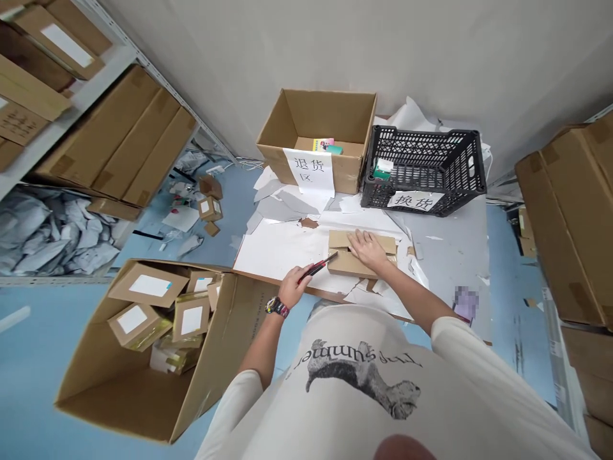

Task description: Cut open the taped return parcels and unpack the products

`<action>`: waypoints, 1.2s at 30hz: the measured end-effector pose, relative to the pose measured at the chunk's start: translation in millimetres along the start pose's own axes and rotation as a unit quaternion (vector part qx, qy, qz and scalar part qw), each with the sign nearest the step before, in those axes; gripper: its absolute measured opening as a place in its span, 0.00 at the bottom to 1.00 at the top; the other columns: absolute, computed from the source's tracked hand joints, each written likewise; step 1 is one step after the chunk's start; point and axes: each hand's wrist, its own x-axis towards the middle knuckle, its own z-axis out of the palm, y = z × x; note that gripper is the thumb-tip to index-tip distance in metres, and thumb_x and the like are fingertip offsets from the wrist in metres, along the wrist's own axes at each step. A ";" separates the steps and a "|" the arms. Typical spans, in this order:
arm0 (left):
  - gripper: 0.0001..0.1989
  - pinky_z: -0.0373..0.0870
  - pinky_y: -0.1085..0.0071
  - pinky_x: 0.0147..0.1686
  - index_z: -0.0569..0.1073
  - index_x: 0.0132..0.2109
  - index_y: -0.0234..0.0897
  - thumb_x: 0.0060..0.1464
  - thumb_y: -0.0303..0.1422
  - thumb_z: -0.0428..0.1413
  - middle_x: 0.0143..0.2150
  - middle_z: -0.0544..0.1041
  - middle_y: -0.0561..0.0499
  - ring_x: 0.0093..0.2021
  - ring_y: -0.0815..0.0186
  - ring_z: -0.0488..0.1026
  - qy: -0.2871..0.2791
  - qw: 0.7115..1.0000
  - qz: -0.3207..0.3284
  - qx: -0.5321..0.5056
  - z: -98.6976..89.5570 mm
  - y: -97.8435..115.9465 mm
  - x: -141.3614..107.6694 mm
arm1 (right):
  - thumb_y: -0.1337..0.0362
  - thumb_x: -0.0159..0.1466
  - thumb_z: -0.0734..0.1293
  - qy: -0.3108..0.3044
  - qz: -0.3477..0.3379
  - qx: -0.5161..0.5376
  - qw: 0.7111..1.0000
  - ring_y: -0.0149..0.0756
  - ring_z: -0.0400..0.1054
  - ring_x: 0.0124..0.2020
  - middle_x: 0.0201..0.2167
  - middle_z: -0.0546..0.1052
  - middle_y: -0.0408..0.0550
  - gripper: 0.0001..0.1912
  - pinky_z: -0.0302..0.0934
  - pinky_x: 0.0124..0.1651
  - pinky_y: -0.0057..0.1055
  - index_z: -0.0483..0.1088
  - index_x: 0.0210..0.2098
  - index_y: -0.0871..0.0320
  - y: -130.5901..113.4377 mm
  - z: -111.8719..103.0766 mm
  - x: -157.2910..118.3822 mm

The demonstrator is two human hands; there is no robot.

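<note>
Left hand (pixel 291 287): closed round a red-and-black cutter (pixel 313 271), tip at the small cardboard box's (pixel 342 263) left end. Right hand (pixel 368 250): spread, pressing the box top; box on torn white paper (pixel 282 246), near edge of the table (pixel 467 246). Hazards, as judged: slipping blade, nicked right fingers; deep cut, scored contents. Limits: open carton (pixel 345 172) and black crate (pixel 462 190), far; table edge, near. Likely elbow room: leftward, over paper.
</note>
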 end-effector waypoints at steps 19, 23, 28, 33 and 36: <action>0.24 0.74 0.53 0.59 0.80 0.67 0.35 0.72 0.41 0.56 0.55 0.85 0.34 0.56 0.46 0.80 0.255 0.924 -0.276 0.071 -39.6 -91.8 46.3 | 0.55 0.81 0.60 0.035 -0.015 0.012 0.999 0.58 0.57 0.82 0.80 0.68 0.59 0.29 0.44 0.85 0.58 0.72 0.75 0.59 -9.0 -1.4 -21.1; 0.22 0.71 0.47 0.66 0.83 0.60 0.31 0.66 0.39 0.59 0.58 0.83 0.27 0.61 0.40 0.78 0.158 0.950 -0.264 0.055 19.4 -81.9 71.9 | 0.53 0.81 0.60 0.120 0.096 0.044 0.987 0.57 0.57 0.81 0.78 0.70 0.57 0.28 0.48 0.84 0.57 0.73 0.75 0.54 8.7 -2.7 -51.7; 0.28 0.66 0.48 0.71 0.78 0.68 0.32 0.75 0.46 0.50 0.69 0.79 0.28 0.73 0.42 0.72 0.141 0.964 -0.224 -0.001 71.8 -43.8 100.8 | 0.46 0.82 0.54 0.172 0.356 0.172 0.902 0.56 0.71 0.71 0.72 0.77 0.64 0.36 0.65 0.74 0.50 0.68 0.79 0.59 52.9 13.1 -81.5; 0.30 0.74 0.50 0.64 0.85 0.55 0.38 0.71 0.59 0.56 0.54 0.87 0.32 0.65 0.36 0.80 -0.047 0.975 -0.218 -0.001 80.7 12.5 127.4 | 0.41 0.76 0.58 0.129 0.361 0.389 0.837 0.55 0.79 0.64 0.62 0.85 0.54 0.35 0.69 0.70 0.51 0.76 0.71 0.52 72.6 27.3 -69.6; 0.28 0.73 0.52 0.67 0.83 0.61 0.38 0.70 0.55 0.57 0.60 0.87 0.35 0.67 0.40 0.80 -0.028 0.985 -0.167 -0.029 71.4 33.3 137.0 | 0.44 0.70 0.64 0.187 0.303 0.485 0.799 0.53 0.76 0.69 0.68 0.82 0.52 0.36 0.65 0.75 0.52 0.74 0.73 0.51 72.8 22.3 -64.1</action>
